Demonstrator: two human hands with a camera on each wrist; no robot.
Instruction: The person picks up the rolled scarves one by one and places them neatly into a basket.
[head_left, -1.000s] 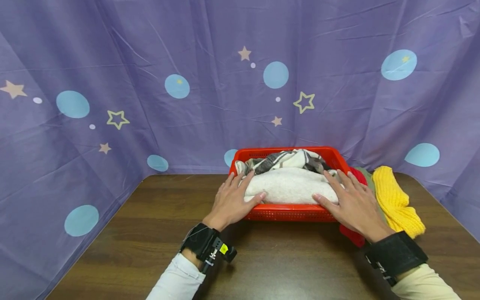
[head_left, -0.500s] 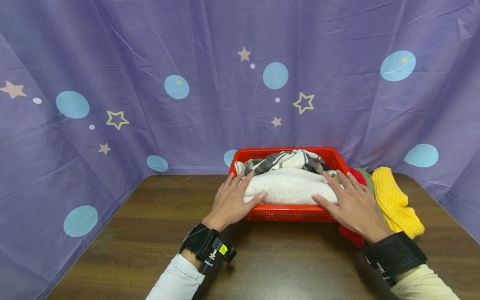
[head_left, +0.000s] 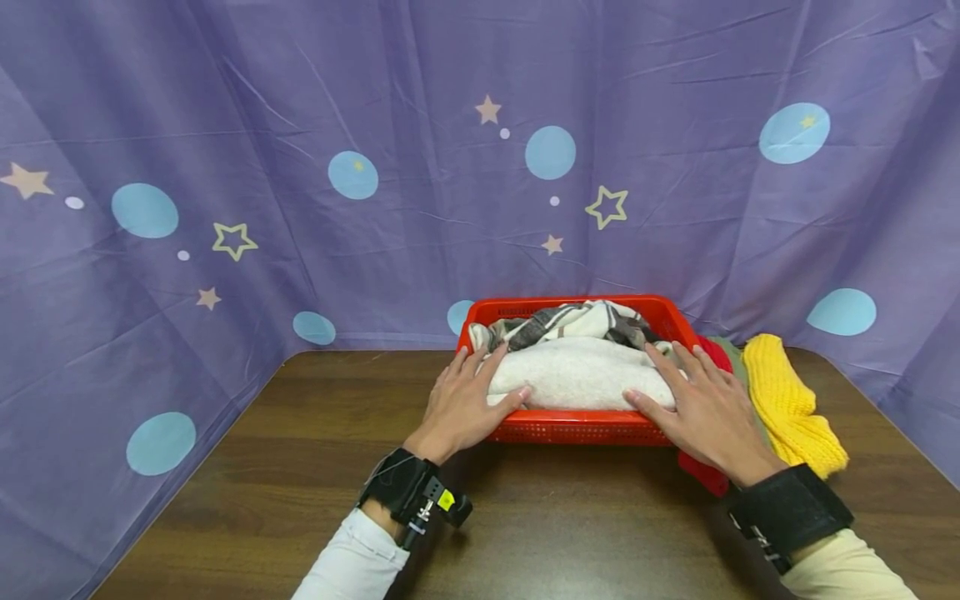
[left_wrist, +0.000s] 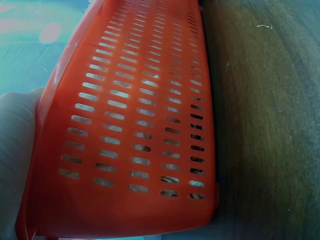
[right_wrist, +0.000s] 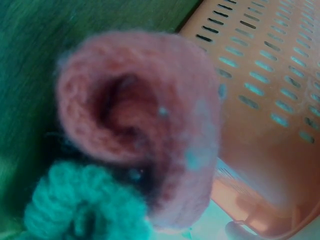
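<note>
A red plastic basket stands at the back of the wooden table. Inside lie a folded white fleecy cloth and, behind it, a plaid cloth in white, grey and black. My left hand rests with spread fingers at the basket's front left corner. At the front right corner my right hand lies likewise, fingers extended over the rim. Seen from the left wrist, the basket's slotted wall runs beside part of my hand. The right wrist view shows no fingers.
Right of the basket lie a yellow knit item, a red one and a green one. In the right wrist view, the rolled reddish knit and green knit sit against the basket. A purple curtain hangs behind.
</note>
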